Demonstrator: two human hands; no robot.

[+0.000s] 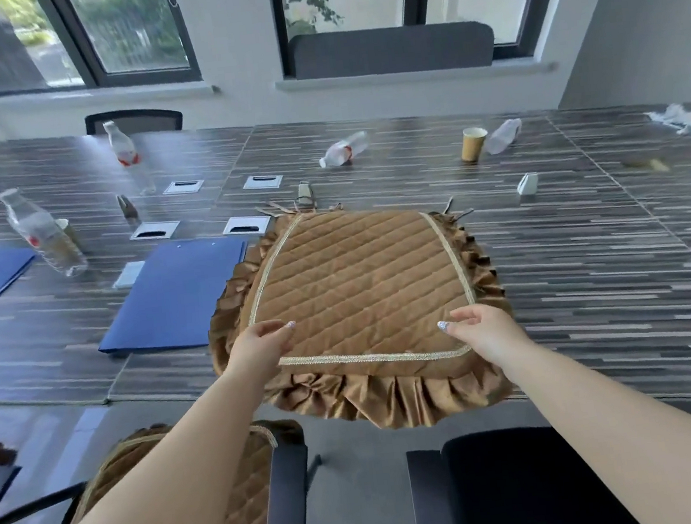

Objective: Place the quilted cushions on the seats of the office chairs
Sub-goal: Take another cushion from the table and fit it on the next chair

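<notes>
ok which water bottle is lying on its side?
The red-labelled bottle at table centre, beyond the cushion, lies flat; the two left ones stand.

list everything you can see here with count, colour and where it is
quilted cushion: 1, brown with gold trim, on the table's near edge, frill overhanging
second cushion: 1, brown, on the chair seat at lower left
empty chair: 1, black, lower right
table: 1, striped dark wood
folders: 3 in view, blue, left side of table
water bottles: 4, clear, two upright at left, two lying further back
paper cup: 1, tan, far right of centre
cable ports: 4, silver, table centre
left hand: gripping the cushion's near left corner
right hand: gripping its near right corner
</notes>
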